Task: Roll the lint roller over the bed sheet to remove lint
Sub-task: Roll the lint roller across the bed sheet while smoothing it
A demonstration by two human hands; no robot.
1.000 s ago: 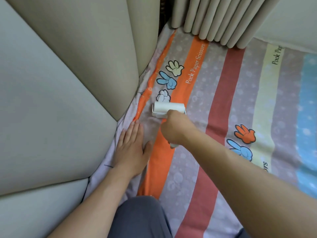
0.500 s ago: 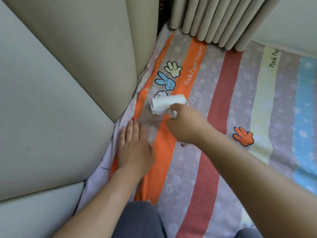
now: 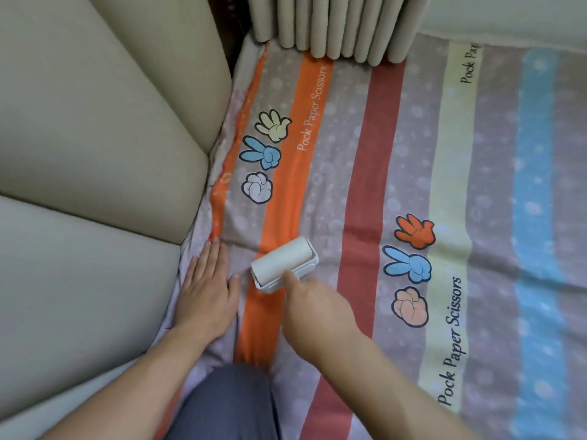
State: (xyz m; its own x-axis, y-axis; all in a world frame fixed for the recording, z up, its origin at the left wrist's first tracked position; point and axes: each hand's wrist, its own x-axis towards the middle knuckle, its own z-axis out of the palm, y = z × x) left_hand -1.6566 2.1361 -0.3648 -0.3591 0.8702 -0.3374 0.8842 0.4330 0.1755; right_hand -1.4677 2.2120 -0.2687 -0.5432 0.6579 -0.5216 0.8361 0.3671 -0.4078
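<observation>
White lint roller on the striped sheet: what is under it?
The white cylindrical lint roller lies on the striped bed sheet, across its wide orange stripe. The fabric right beneath the drum is covered; the right hand hides the handle.

Beige padded panels [image 3: 95,122] fill 8 to 11 o'clock, split by seams into an upper slab, a middle one and a lower one. Pleated beige curtain [image 3: 333,23] hangs at 12 o'clock, folds packed tight, with a narrow dark gap [image 3: 230,33] between it and the panels. Plain off-white surface [image 3: 508,14] at 1 to 2 o'clock, can't tell what it is.
</observation>
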